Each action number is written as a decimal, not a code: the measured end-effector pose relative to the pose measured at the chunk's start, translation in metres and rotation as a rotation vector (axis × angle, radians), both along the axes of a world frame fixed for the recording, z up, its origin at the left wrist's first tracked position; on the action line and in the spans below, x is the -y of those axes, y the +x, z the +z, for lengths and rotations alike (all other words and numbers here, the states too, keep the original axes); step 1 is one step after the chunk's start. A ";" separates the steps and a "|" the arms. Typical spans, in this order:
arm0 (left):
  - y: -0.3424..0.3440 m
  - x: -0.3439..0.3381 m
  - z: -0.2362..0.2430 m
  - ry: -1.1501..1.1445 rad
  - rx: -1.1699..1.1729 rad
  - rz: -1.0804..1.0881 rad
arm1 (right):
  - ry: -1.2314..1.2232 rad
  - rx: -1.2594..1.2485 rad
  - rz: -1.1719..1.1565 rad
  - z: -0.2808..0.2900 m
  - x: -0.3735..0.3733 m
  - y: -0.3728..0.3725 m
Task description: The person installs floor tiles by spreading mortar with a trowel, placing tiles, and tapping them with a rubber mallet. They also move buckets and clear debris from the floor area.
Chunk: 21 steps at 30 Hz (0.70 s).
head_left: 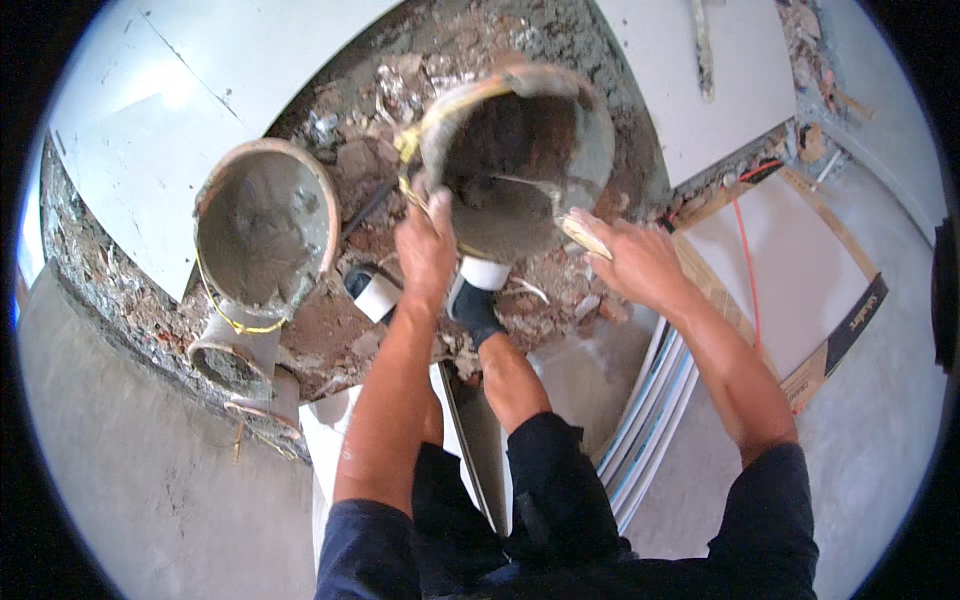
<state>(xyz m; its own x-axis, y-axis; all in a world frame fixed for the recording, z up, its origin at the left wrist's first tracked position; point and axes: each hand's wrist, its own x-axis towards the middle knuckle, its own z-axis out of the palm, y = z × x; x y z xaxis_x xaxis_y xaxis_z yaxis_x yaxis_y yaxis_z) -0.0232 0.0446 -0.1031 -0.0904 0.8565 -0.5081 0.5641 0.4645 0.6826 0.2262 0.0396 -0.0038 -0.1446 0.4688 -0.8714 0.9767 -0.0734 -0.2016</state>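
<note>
My left hand point(426, 244) is closed at the near left side of a mortar-stained bucket point(597, 150), gripping its yellow rope handle point(408, 150). The bucket is tilted so that its mouth faces me, with grey mortar point(505, 225) along its lower inside. In my right hand point(642, 262) is the wooden handle of a trowel point(583, 236). The trowel's metal part reaches into the bucket; its blade is blurred and hard to make out. A second bucket point(330, 205), filled with wet grey mortar, stands to the left with a yellow rope hanging from it.
Broken rubble point(350, 330) lies around my sandalled feet. Large pale tiles point(180, 110) border it on the left, with another tile point(740, 60) at far right. A boxed tile point(780, 260), white pipes point(655, 420) and more buckets point(235, 350) lie nearby.
</note>
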 end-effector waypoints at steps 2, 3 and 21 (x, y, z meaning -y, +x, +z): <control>0.013 0.009 0.007 -0.014 -0.055 -0.049 | 0.185 0.096 -0.077 -0.007 -0.003 0.002; 0.019 0.014 0.012 -0.083 -0.077 -0.064 | 0.166 0.168 -0.132 -0.016 -0.003 -0.004; -0.003 0.000 0.041 -0.232 0.013 0.048 | 0.113 -0.021 -0.679 0.011 0.080 -0.039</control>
